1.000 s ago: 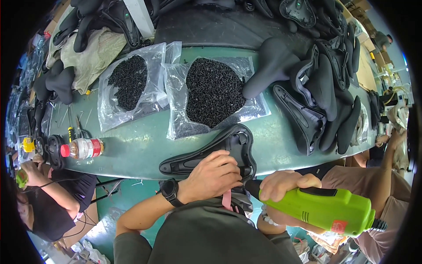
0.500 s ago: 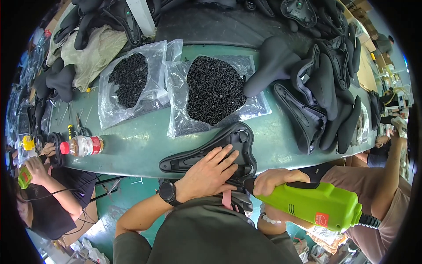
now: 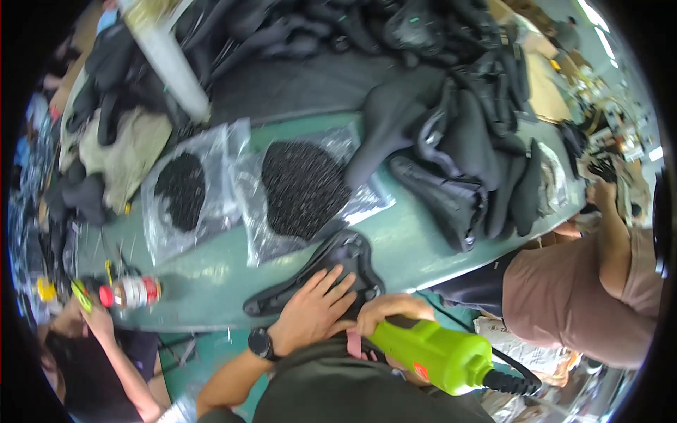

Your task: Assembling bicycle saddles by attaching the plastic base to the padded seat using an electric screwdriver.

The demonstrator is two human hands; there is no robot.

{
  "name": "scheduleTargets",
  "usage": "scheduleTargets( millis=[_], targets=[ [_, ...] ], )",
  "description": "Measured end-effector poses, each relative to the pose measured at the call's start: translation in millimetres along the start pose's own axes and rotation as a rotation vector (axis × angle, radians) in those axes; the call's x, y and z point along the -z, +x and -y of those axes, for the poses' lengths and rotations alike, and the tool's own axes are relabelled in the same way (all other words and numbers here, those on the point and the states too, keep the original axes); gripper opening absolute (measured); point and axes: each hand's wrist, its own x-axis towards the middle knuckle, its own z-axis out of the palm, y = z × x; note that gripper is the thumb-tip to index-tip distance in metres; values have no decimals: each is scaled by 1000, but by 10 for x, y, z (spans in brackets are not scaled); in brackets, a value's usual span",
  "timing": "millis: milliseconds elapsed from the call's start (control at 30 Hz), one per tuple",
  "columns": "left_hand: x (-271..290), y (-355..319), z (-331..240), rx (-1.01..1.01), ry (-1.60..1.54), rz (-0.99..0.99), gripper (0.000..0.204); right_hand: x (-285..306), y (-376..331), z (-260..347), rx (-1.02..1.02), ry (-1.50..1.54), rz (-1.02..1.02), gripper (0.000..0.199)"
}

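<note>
A black bicycle saddle lies underside up at the table's near edge, its nose pointing left. My left hand rests on it with fingers stretched and spread, a dark watch on the wrist. My right hand is wrapped round the front of a lime-green corded electric screwdriver, whose body slants away to the lower right. Its tip is hidden near the saddle's wide rear, so I cannot tell whether it touches. A small pink strip shows between my hands.
Two clear plastic bags, a left bag and a middle bag, hold black screws. Piled saddles stand at right. A red-capped bottle lies at left. Co-workers sit on both sides, the left person's hand near another green tool.
The whole view has shifted and blurred, with the table sitting lower. My right hand and the screwdriver have come closer to my left hand, which stays on the saddle.
</note>
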Motion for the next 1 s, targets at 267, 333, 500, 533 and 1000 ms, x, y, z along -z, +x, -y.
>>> scheduleTargets(
  millis=[267,333,500,533,1000],
  targets=[
    [105,-658,147,367,259,-149,80,544,-77,564,-121,630,-138,102],
    [205,-620,102,632,81,61,81,685,-197,440,-188,691,-195,115],
    [590,638,16,292,115,-429,80,849,-348,423,-79,953,-216,115],
    [786,1013,-15,240,88,-453,78,840,-342,435,-89,960,-219,114],
    [626,986,870,492,444,-417,28,896,-444,273,-130,584,-370,93]
  ],
)
